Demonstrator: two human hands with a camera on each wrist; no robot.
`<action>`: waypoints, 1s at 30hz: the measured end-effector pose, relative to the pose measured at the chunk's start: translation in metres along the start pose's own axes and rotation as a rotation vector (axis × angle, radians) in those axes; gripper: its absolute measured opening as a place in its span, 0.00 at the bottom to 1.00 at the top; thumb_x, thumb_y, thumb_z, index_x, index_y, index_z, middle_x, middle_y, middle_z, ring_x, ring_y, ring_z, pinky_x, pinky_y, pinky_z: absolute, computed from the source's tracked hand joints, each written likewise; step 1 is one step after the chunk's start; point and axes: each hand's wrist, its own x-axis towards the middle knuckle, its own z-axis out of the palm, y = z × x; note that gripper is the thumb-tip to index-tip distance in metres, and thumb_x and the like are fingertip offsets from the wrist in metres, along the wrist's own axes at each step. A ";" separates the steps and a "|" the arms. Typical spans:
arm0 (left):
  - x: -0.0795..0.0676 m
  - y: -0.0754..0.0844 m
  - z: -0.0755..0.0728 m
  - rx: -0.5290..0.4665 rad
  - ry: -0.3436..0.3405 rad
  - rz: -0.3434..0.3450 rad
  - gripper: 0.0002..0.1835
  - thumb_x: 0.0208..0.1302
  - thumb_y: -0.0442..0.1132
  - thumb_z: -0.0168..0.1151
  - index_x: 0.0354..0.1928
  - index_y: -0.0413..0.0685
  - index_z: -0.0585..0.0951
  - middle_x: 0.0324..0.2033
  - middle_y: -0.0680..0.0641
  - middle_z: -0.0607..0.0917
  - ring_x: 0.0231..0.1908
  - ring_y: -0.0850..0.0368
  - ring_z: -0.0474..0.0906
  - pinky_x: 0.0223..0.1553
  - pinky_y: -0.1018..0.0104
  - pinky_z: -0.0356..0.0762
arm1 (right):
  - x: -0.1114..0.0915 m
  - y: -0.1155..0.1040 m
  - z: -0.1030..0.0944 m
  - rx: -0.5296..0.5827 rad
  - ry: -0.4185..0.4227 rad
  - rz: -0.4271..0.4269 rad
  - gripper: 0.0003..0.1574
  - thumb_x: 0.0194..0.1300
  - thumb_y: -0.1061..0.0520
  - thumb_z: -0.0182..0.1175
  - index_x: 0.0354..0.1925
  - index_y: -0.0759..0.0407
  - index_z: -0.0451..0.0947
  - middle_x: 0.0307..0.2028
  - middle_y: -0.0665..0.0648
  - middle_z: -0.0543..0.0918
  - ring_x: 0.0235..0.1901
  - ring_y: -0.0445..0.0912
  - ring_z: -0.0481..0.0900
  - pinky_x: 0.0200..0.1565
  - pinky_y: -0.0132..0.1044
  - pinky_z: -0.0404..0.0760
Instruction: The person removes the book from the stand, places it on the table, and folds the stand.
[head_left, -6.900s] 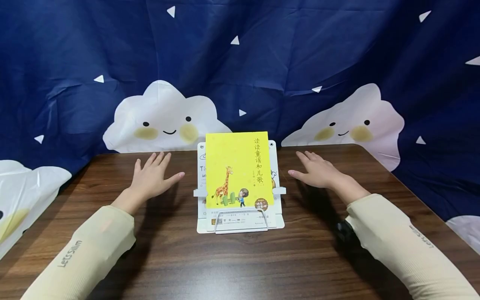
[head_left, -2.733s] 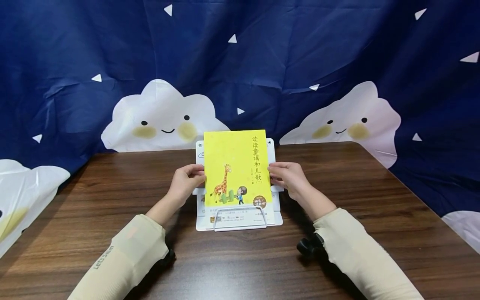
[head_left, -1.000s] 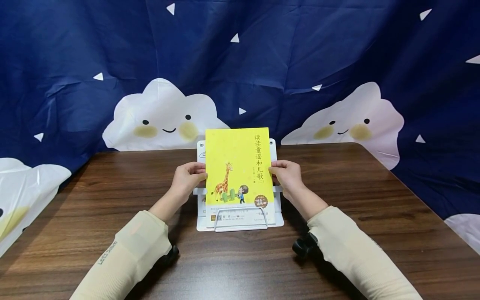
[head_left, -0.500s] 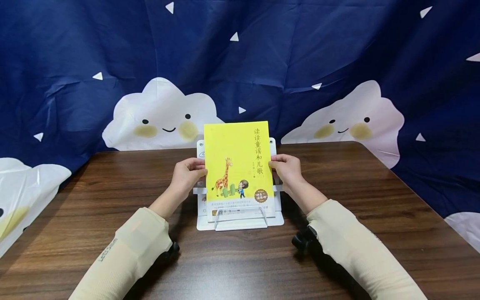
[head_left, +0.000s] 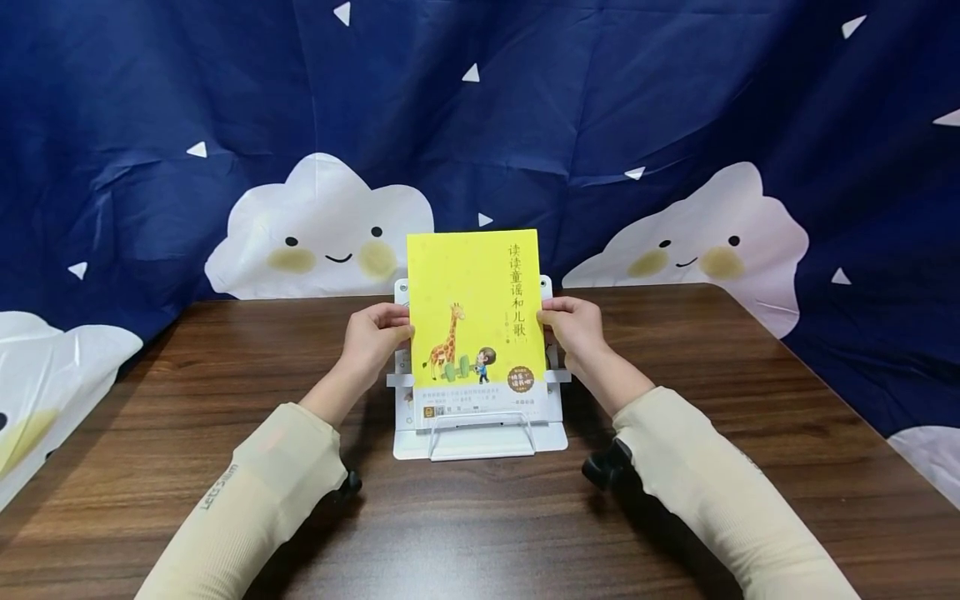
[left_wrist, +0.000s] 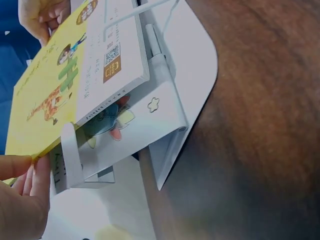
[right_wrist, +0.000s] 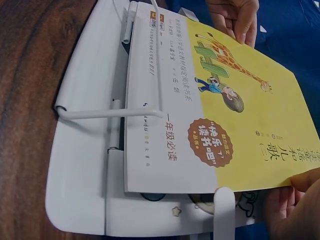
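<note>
A yellow book (head_left: 480, 292) with a giraffe and a child on its cover leans upright on a white book stand (head_left: 480, 442). My left hand (head_left: 371, 342) pinches the book's left edge, thumb in front and fingers behind. On the opposite edge, my right hand (head_left: 577, 329) pinches the cover the same way. The book's lower edge sits raised above the stand's base, still behind the wire holder (right_wrist: 110, 113). In the left wrist view, a white side clip (left_wrist: 71, 150) of the stand stands beside the book's edge. Most fingers of both hands are hidden behind the book.
The stand is on a dark brown wooden table (head_left: 480, 533). Behind the table hangs a blue curtain (head_left: 510, 117) with smiling white clouds. Black wrist devices (head_left: 606, 467) show under both pale sleeves.
Both hands first reached in from the sides and took the book's edges. Over the last second the book has risen with them, while the stand has stayed in place.
</note>
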 end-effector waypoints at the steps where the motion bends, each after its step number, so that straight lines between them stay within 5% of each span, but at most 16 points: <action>1: 0.001 0.001 0.000 0.005 0.002 0.001 0.12 0.51 0.25 0.56 0.41 0.32 0.76 0.31 0.40 0.77 0.32 0.55 0.73 0.34 0.65 0.75 | 0.006 0.004 -0.001 0.008 0.002 -0.006 0.11 0.55 0.67 0.55 0.38 0.70 0.74 0.36 0.61 0.74 0.26 0.44 0.73 0.34 0.37 0.74; 11: 0.006 0.012 -0.001 -0.009 0.018 0.012 0.12 0.52 0.25 0.56 0.41 0.31 0.76 0.31 0.41 0.76 0.31 0.56 0.73 0.33 0.66 0.76 | 0.078 0.048 -0.003 0.076 0.011 -0.083 0.08 0.48 0.62 0.63 0.31 0.61 0.79 0.32 0.58 0.77 0.26 0.46 0.76 0.27 0.36 0.76; 16: 0.008 0.016 0.000 -0.020 0.016 0.029 0.13 0.51 0.24 0.56 0.42 0.31 0.75 0.31 0.42 0.76 0.31 0.58 0.72 0.34 0.67 0.75 | 0.050 0.015 -0.002 0.049 0.018 -0.076 0.08 0.51 0.66 0.60 0.34 0.67 0.77 0.36 0.60 0.75 0.28 0.47 0.74 0.34 0.41 0.75; 25: 0.010 0.026 0.000 -0.054 0.009 0.068 0.14 0.51 0.24 0.54 0.43 0.30 0.74 0.31 0.42 0.76 0.32 0.57 0.73 0.36 0.66 0.75 | 0.006 -0.028 0.000 0.015 0.042 -0.081 0.07 0.54 0.69 0.54 0.34 0.70 0.73 0.32 0.57 0.72 0.24 0.43 0.70 0.29 0.31 0.72; 30: 0.010 0.030 -0.002 -0.052 0.016 0.069 0.14 0.52 0.23 0.54 0.43 0.29 0.74 0.31 0.42 0.76 0.33 0.57 0.72 0.37 0.67 0.74 | 0.014 -0.026 -0.001 0.027 0.015 -0.085 0.08 0.54 0.69 0.55 0.36 0.70 0.74 0.34 0.58 0.72 0.26 0.43 0.71 0.31 0.34 0.73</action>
